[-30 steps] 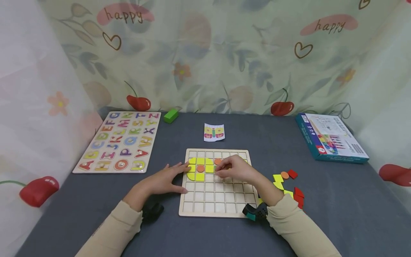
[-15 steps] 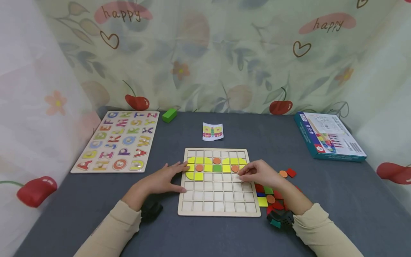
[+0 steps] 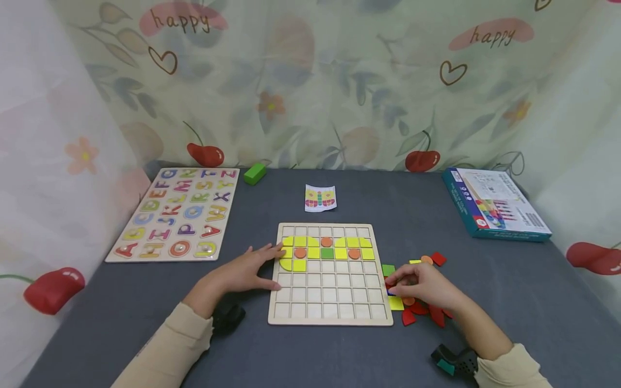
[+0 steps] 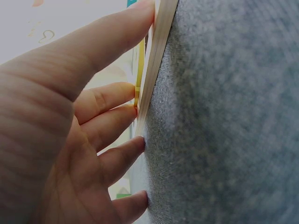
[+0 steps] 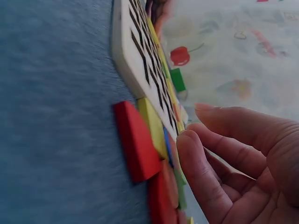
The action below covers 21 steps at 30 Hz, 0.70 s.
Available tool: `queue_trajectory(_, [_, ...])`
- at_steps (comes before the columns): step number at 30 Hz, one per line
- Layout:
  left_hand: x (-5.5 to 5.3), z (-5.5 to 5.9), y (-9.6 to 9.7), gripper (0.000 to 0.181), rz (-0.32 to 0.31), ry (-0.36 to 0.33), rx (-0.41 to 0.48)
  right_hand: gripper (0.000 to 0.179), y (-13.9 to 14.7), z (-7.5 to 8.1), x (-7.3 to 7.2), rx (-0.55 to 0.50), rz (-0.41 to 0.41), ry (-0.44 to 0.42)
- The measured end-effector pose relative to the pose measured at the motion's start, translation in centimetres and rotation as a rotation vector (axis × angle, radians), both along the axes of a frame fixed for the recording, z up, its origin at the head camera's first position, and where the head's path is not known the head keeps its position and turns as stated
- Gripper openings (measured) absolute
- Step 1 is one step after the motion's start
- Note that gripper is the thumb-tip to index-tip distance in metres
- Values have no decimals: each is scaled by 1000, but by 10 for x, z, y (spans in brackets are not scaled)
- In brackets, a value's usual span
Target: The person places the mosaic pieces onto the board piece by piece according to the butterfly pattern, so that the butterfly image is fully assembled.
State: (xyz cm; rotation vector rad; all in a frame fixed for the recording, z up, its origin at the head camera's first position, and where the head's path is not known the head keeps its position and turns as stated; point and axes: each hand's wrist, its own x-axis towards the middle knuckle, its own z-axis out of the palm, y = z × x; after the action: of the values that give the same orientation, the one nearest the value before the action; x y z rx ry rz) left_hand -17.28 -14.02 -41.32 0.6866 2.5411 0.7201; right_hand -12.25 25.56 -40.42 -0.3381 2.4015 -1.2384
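Note:
A square wooden grid board (image 3: 330,311) lies flat on the table, with yellow, orange and green tiles in its upper rows. My left hand (image 3: 241,271) rests at its left edge with the fingers spread. In the left wrist view the thumb and fingertips touch the board's rim (image 4: 161,44). To the right, my right hand (image 3: 424,284) is over a heap of loose tiles. Its thumb and fingers stand slightly apart with nothing visible between them in the right wrist view. Near it are a red tile (image 5: 135,142), a yellow tile (image 3: 396,304) and a green tile (image 3: 388,270).
A small picture card (image 3: 320,199) with a butterfly pattern lies behind the board. At the left is an alphabet puzzle board (image 3: 174,215), with a green block (image 3: 255,174) beside it. A flat teal box (image 3: 496,205) is at the back right.
My right hand has drawn back from the grid to the loose tiles at the right. Another yellow tile now shows right of the orange disc. The left hand stays put.

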Motion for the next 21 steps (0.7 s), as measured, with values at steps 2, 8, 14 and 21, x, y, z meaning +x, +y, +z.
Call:
queue_trajectory(2, [0, 0, 0, 81, 0, 2, 0, 33, 3, -2, 6, -21, -4, -8])
queue_trajectory(8, [1, 1, 2, 80, 0, 6, -1, 34, 10, -5, 22, -38, -34, 9])
queue_trajectory(14, [1, 2, 1, 80, 3, 6, -2, 33, 10, -10, 26, 7, -36, 66])
queue_trajectory(21, [3, 2, -1, 80, -3, 6, 19, 33, 3, -9, 26, 84, -37, 108])
